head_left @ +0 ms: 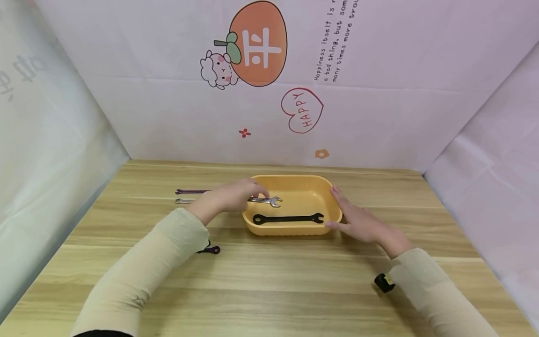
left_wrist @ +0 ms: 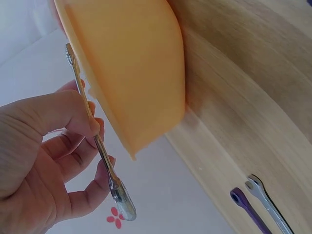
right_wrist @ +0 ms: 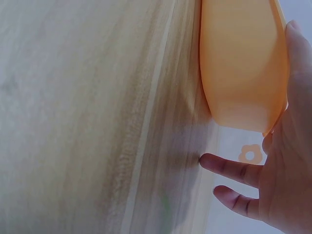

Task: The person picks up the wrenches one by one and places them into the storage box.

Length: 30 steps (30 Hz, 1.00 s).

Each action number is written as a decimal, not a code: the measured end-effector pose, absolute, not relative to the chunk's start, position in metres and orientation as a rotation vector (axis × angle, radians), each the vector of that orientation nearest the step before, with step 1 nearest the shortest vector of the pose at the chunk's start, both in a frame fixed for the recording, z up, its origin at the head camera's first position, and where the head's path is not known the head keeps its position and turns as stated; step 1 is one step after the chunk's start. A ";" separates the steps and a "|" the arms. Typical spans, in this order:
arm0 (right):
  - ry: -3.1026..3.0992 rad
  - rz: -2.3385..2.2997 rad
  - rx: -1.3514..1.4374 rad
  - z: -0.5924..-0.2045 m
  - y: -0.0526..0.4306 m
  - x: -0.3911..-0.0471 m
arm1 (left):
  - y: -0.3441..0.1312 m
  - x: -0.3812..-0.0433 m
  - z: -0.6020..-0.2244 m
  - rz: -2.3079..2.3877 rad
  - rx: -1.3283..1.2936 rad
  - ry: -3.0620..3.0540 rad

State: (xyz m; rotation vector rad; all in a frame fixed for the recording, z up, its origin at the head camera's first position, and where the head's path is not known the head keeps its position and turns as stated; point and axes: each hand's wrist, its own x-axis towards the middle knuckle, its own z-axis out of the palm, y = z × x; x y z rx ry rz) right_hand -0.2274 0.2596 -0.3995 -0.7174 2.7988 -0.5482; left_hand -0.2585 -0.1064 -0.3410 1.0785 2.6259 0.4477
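Note:
My left hand (head_left: 236, 195) pinches a silver combination wrench (head_left: 273, 201) between thumb and fingers. The wrench extends over the left side of an orange-yellow plastic bin (head_left: 290, 230), its open end pointing right. In the left wrist view, the wrench (left_wrist: 103, 153) overlaps the bin's rim. Inside the bin, along the front, lies a black wrench (head_left: 290, 218). My right hand (head_left: 364, 223) rests against the bin's right end with spread fingers, its thumb at the front rim. Two fingers (right_wrist: 234, 170) stretch out below the bin in the right wrist view.
Left of the bin lie a purple wrench (head_left: 190, 191) and another silver wrench (head_left: 183, 201), partly hidden by my left arm. A dark purple wrench end (head_left: 214, 250) shows beside the left sleeve. Printed white cloth (head_left: 168, 117) walls the table's back and sides.

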 end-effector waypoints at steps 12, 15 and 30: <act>2.795 -0.542 -0.717 -0.398 0.259 -0.227 | -0.093 -0.262 -0.340 0.449 1.116 2.620; 2.794 -0.541 -0.717 -0.398 0.259 -0.227 | -0.090 -0.263 -0.342 0.442 1.108 2.624; 2.796 -0.544 -0.707 -0.398 0.259 -0.227 | -0.072 -0.268 -0.344 0.360 1.136 2.665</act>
